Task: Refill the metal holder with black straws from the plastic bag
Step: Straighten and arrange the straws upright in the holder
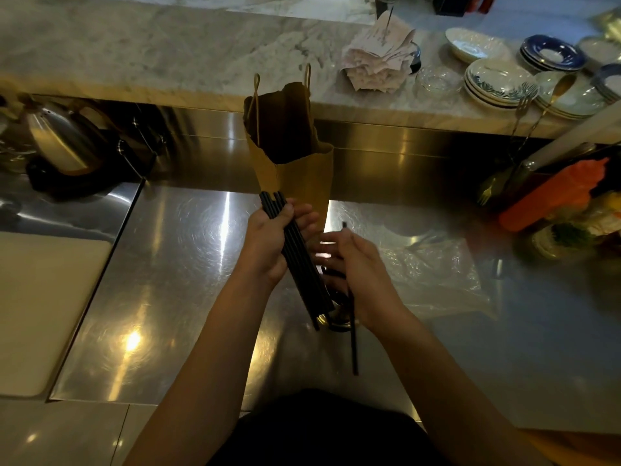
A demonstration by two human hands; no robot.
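Note:
My left hand (274, 237) grips a bundle of several black straws (299, 264), slanted with its lower ends reaching down at the metal holder (337, 319) on the steel counter. The holder is mostly hidden behind the straws and my right hand. My right hand (359, 270) holds a single black straw (353, 334) that runs nearly upright, its lower end hanging in front of the holder. A crumpled clear plastic bag (437, 274) lies flat on the counter just right of my right hand.
A brown paper bag (295, 156) with handles stands open right behind my hands. A kettle (60, 142) sits far left, a white board (40, 311) at left. Plates (497, 82), forks and paper slips rest on the marble ledge; an orange bottle (551, 196) lies at right.

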